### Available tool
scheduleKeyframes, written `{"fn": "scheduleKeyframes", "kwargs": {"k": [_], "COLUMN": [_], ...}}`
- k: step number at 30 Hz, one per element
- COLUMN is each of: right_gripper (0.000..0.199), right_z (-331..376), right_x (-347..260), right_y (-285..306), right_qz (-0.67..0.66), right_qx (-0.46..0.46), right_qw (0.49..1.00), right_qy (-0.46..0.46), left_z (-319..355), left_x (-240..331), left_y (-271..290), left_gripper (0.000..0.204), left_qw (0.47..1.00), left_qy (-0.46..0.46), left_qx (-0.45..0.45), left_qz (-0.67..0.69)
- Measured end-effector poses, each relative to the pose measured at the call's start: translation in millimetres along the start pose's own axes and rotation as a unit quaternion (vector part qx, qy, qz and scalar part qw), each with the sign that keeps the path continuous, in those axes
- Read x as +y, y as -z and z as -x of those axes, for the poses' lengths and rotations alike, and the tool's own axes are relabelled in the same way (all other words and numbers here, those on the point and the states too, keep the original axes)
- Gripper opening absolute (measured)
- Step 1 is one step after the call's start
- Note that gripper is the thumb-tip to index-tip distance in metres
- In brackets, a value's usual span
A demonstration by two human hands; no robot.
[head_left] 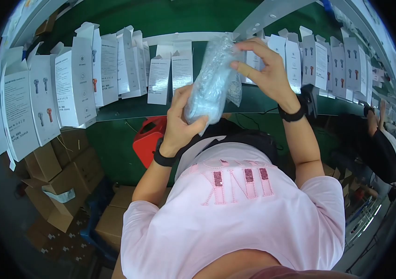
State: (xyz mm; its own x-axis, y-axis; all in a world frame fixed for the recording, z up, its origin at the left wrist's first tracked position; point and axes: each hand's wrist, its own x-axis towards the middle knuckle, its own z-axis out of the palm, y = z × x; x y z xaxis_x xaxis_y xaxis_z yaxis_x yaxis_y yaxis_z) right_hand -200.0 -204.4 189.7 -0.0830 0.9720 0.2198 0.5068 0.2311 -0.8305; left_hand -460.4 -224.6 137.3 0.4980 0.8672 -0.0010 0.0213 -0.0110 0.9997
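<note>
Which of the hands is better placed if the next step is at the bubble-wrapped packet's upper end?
Probably the right hand: it is at that end, while the left hand holds the packet lower down.

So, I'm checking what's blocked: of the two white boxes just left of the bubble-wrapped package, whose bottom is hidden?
The box nearer the package: the left hand hides its bottom; the other box shows its bottom edge.
</note>
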Motion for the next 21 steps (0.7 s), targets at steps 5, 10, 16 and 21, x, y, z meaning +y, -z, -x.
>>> {"fn": "scheduleKeyframes", "kwargs": {"k": [5,10,16,21], "right_gripper": [0.028,0.043,0.053,0.123], "right_z": [0,12,15,0], "right_x": [-75,-110,-114,-96], "right_y": [9,1,15,0], "right_qz": [0.205,0.279,0.299,-0.140], "right_qx": [0.078,0.098,0.082,0.097], "right_qw": [0.940,0.911,0.912,0.985], "right_qy": [0.262,0.289,0.267,0.020], "left_z": [16,17,8,12], "left_x": [20,16,22,27], "left_y": [-14,-17,-24,-13], "left_gripper": [0.080,0.082,0.087,0.086], "left_qw": [0.882,0.721,0.581,0.791], "left_qy": [0.184,0.219,0.151,0.204], "left_qx": [-0.013,-0.102,-0.237,-0.133], "left_qz": [0.433,0.650,0.764,0.562]}}
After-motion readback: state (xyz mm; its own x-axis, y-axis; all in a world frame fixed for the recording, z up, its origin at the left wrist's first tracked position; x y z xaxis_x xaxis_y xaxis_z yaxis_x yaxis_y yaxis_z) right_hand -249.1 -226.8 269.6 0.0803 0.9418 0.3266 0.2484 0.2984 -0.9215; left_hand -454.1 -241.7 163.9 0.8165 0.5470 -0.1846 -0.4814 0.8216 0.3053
